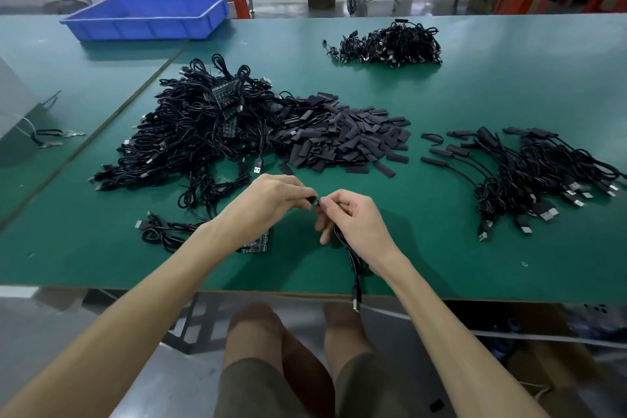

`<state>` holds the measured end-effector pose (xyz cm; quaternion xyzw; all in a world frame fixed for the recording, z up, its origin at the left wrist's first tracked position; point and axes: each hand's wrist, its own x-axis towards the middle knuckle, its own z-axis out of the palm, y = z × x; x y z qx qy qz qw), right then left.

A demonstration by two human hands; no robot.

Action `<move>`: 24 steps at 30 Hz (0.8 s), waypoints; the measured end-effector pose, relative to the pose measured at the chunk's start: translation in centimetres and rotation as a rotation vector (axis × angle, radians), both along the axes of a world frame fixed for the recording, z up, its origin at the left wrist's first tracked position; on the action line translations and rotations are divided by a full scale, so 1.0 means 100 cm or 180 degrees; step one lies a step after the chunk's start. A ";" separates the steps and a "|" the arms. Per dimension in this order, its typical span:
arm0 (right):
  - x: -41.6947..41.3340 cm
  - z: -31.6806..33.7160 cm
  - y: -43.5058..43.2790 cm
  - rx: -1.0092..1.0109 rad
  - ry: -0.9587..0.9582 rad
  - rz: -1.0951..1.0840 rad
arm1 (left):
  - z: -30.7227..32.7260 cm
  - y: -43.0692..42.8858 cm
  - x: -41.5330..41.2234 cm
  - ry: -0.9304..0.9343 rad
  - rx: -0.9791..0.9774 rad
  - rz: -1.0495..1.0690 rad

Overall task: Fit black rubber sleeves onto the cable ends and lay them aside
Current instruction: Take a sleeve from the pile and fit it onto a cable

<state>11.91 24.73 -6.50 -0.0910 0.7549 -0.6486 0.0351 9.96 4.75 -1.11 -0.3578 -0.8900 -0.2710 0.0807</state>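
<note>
My left hand [271, 197] pinches a black rubber sleeve [312, 201] at its fingertips above the green table [441, 248]. My right hand [349, 217] pinches the end of a black cable [353, 261] right against the sleeve; the cable hangs down past the table's front edge with a USB plug [356, 304] at its end. A heap of loose black sleeves [346, 136] lies just beyond my hands. To its left is a big tangle of bare cables [196, 132]. On the right lie sleeved cables [529, 173].
A blue plastic bin [149, 17] stands at the back left. Another bundle of cables [390, 44] lies at the back centre. A coiled cable [163, 231] and a small circuit board [258, 244] lie under my left forearm. My knees show below the table's front edge.
</note>
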 end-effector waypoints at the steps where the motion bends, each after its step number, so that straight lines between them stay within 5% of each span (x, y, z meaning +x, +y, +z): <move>1: 0.000 0.000 0.000 0.0011 0.0012 0.0007 | 0.000 0.001 0.000 0.0039 -0.0004 -0.0018; 24: -0.001 0.006 0.003 -0.0017 -0.0083 0.0032 | -0.010 0.009 -0.008 -0.0155 0.0029 -0.0053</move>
